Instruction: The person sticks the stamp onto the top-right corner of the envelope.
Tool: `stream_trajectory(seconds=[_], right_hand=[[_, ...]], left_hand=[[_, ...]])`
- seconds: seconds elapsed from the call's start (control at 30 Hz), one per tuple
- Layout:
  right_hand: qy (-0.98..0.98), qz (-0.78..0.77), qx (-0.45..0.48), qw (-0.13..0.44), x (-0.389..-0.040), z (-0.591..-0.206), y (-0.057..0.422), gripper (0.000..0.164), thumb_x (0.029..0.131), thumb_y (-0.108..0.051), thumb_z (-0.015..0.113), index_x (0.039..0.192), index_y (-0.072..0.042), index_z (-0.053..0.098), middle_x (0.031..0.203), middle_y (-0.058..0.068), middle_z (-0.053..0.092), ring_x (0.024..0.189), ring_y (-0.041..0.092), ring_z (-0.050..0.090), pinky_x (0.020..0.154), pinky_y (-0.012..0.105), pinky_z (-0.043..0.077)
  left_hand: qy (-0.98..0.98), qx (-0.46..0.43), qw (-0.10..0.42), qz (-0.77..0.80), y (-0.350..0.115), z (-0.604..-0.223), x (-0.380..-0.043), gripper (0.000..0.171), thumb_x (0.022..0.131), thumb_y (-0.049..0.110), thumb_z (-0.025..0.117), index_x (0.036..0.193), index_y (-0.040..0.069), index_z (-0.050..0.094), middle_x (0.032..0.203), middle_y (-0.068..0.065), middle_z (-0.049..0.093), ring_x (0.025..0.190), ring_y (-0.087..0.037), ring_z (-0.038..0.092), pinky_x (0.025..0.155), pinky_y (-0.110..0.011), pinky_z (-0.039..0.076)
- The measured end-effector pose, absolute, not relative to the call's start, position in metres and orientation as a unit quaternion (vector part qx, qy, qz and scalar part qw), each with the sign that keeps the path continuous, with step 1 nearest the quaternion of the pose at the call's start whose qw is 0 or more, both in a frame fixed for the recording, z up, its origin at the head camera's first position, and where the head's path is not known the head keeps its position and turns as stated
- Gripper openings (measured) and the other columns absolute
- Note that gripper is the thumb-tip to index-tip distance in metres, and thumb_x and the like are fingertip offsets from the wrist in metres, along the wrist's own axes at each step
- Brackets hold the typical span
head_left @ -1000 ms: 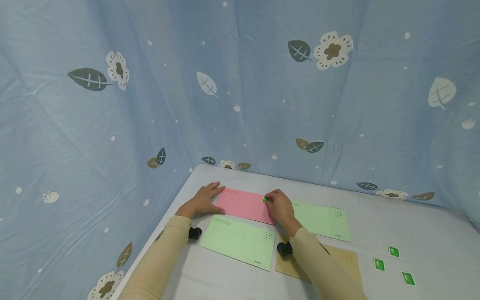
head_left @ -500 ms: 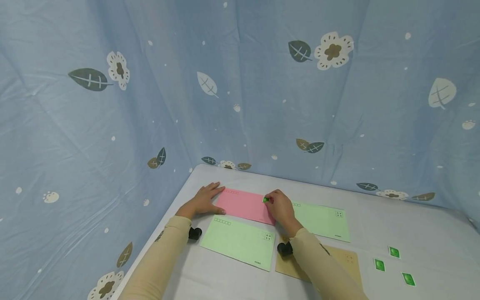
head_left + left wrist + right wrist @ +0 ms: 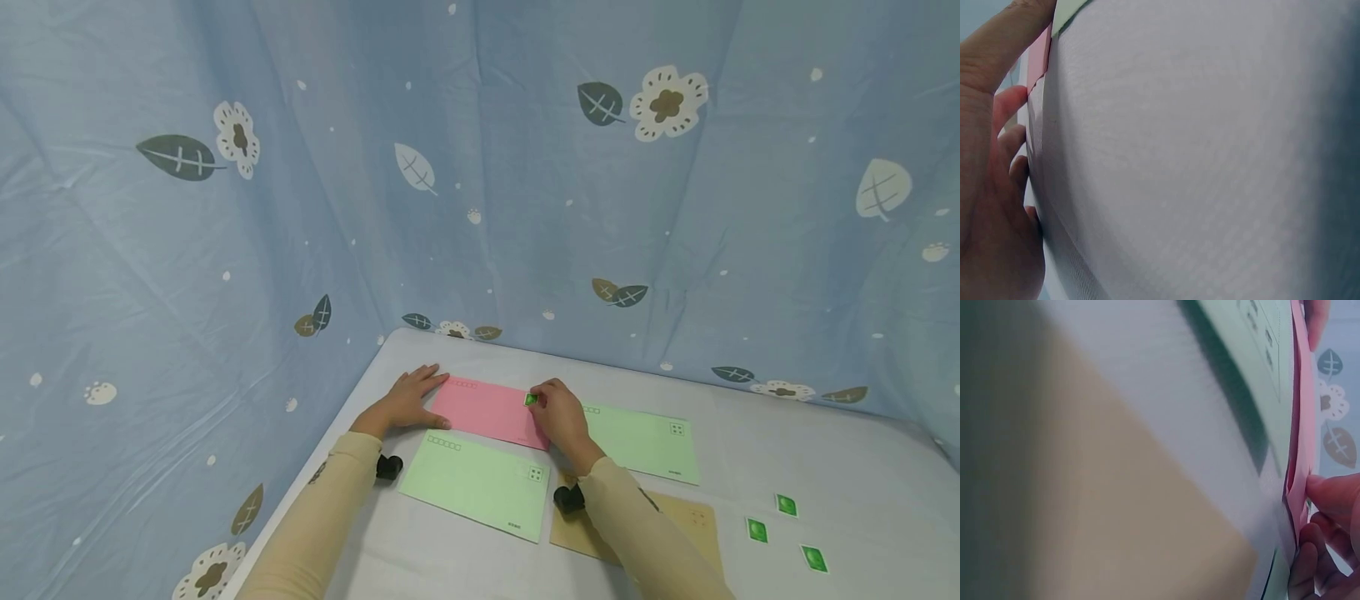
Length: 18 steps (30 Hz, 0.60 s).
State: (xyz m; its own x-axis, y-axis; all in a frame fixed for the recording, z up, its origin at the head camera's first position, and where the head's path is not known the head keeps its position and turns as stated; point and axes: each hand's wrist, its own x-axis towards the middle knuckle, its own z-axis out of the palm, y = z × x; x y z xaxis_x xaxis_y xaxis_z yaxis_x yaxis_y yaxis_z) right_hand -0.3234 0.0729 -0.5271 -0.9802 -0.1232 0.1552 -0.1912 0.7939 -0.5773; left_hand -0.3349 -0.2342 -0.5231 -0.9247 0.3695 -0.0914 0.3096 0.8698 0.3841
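A pink envelope lies at the back left of the white table. My left hand rests at its left end, fingers spread and the thumb on its near left corner. At the upper right corner of that envelope, my right hand pinches a small green stamp with curled fingers, the stamp lying at the paper. In the right wrist view the thumb touches the edge of the pink envelope; the stamp is mostly hidden there.
One light green envelope lies in front of the pink one, another green envelope to its right. A brown envelope sits partly under my right forearm. Three loose stamps lie at the right. A patterned curtain borders the table.
Both hands keep nearly the same places. The stamp at the pink envelope's corner has tilted or shifted very slightly under my right fingers.
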Motion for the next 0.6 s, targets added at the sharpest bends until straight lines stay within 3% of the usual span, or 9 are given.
stream_trajectory(seconds=[0.33, 0.6], right_hand=[[-0.945, 0.315, 0.074, 0.05, -0.317, -0.525, 0.073, 0.033, 0.082, -0.017, 0.07, 0.115, -0.014, 0.066, 0.118, 0.002, 0.056, 0.082, 0.016, 0.055, 0.073, 0.033, 0.051], [-0.948, 0.301, 0.092, 0.043, -0.309, -0.519, 0.071, 0.039, 0.083, -0.021, 0.07, 0.121, -0.015, 0.063, 0.125, 0.001, 0.055, 0.082, 0.014, 0.055, 0.072, 0.03, 0.05]], left_hand=[[0.962, 0.177, 0.082, 0.194, -0.234, -0.523, -0.332, 0.102, 0.064, 0.06, 0.075, 0.146, 0.018, 0.032, 0.153, -0.009, 0.019, 0.141, -0.031, 0.011, 0.113, -0.053, 0.006], [0.963, 0.164, 0.086, 0.194, -0.234, -0.522, -0.332, 0.103, 0.062, 0.066, 0.072, 0.146, 0.022, 0.031, 0.154, -0.005, 0.017, 0.142, -0.027, 0.009, 0.114, -0.049, 0.004]])
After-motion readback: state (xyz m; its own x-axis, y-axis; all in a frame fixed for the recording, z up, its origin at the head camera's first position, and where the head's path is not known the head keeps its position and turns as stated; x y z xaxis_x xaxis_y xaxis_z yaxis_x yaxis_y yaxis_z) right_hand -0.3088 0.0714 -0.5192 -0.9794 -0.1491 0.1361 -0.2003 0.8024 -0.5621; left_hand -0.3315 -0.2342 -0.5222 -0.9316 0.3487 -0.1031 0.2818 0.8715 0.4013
